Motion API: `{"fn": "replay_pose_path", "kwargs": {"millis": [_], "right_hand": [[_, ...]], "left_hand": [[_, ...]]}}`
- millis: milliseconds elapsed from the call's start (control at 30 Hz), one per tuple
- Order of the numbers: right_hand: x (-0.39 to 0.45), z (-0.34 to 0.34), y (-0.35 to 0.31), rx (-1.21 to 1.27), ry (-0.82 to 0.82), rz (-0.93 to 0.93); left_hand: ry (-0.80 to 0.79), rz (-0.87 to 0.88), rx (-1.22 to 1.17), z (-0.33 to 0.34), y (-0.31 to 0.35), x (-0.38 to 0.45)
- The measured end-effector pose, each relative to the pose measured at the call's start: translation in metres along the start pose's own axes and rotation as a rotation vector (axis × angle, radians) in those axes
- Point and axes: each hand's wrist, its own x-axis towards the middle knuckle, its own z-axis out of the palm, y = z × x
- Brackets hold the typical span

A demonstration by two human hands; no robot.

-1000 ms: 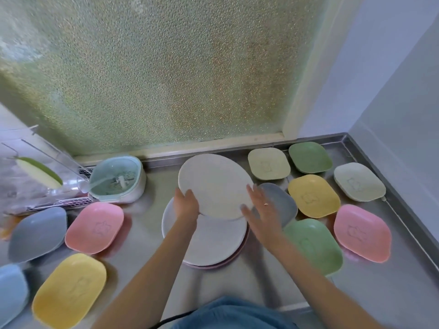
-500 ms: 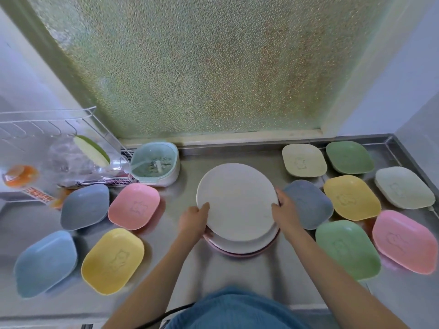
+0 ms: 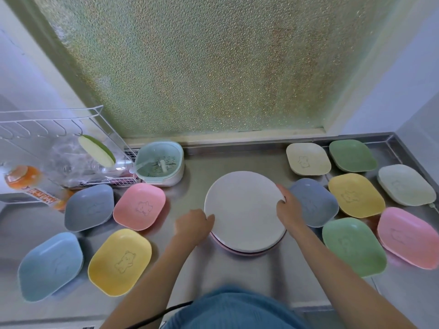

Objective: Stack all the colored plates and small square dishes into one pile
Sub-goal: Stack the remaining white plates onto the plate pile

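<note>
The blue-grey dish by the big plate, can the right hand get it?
Probably yes. The right hand rests on the round plate's edge, right beside the blue-grey dish, and nothing lies on it.

- A steel tabletop [image 3: 194,262] runs below a frosted, pebbled window [image 3: 202,67].
- A mint strainer basket [image 3: 160,163] sits at the back.
- A white wire rack [image 3: 47,129] stands left, carrying clear plastic, a green-edged item [image 3: 97,151] and an orange-capped bottle [image 3: 22,178].
</note>
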Motion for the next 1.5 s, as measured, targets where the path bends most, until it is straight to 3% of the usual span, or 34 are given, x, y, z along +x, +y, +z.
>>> {"fn": "replay_pose_path", "kwargs": {"millis": [100,267,400,667,767,900,1033,1200,1500], "right_hand": [[0.001,0.0,0.001,0.014,-0.069,-0.024],[-0.005,0.008,0.007,0.002,0.03,-0.044],[-0.016,0.006,0.013,0.045,0.011,-0.135],[-0.008,0.019,0.026,0.039,0.095,-0.184],[-0.003,0.019,0.034,-0.046,0.174,-0.123],[-0.006,0.019,0.036,0.078,0.16,0.012],[-0.005,0.014,0.032,-0.043,0.156,-0.043],[0.003,0.002,0.024,-0.077,0.018,-0.024],[0.037,-0.017,-0.006,-0.442,-0.206,-0.183]], "left_hand": [[0.163,0.0,-0.112,0.002,-0.006,0.012],[-0.002,0.133,-0.444,0.008,0.001,0.027],[-0.023,0.112,-0.672,0.014,0.005,0.025],[-0.003,0.092,-0.729,0.018,0.005,0.028],[0.003,0.075,-0.761,0.019,0.006,0.028],[0.021,0.061,-0.83,0.021,0.01,0.025],[0.025,0.054,-0.838,0.02,0.012,0.023],[0.024,0.028,-0.841,0.017,0.014,0.02],[-0.009,-0.008,-0.849,0.014,0.014,0.017]]}}
